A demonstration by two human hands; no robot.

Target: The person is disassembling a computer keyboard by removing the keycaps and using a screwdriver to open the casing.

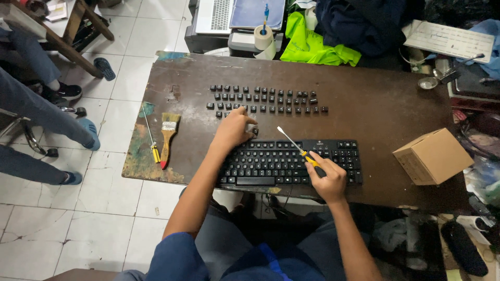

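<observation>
A black keyboard (pixel 271 164) lies near the front edge of a worn brown table (pixel 375 109). Beyond it, several loose black keycaps (pixel 265 99) are laid out in rows. My left hand (pixel 234 127) reaches past the keyboard's top edge and pinches a keycap (pixel 254 130) at the near end of the rows. My right hand (pixel 328 174) rests on the keyboard's right half and grips a screwdriver (pixel 297 145) with a yellow handle, its shaft pointing up and left.
A paintbrush (pixel 167 138) and a small yellow-handled screwdriver (pixel 151 140) lie at the table's left. A cardboard box (pixel 432 156) sits at the right. A laptop (pixel 216 15), tape roll (pixel 263 37), green cloth (pixel 312 47) and other clutter lie beyond. Other people's legs (pixel 31 104) stand at left.
</observation>
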